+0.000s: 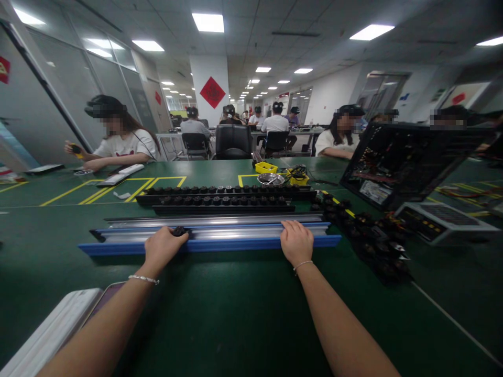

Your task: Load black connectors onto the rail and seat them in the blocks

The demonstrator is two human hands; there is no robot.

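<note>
A long blue-edged rail (231,243) with a silvery inner channel lies crosswise on the green table. At its left part, my left hand (162,250) pinches a small black wheel-like piece (179,231) just at the channel; whether the piece sits inside it I cannot tell. My right hand (297,242) is closed over the rail near its right end, fingers curled across the top. Directly behind lies a dark-edged silvery rail (157,220). Farther back, black rails (223,207) carry rows of black wheel pieces. More such black pieces (365,235) are heaped to the right.
An open computer case (393,167) and a power supply unit (440,222) stand at the right. Behind the rails are a metal bowl (270,179) and a yellow bin (266,167). A white object (58,330) lies front left. A person (121,139) sits across at the left.
</note>
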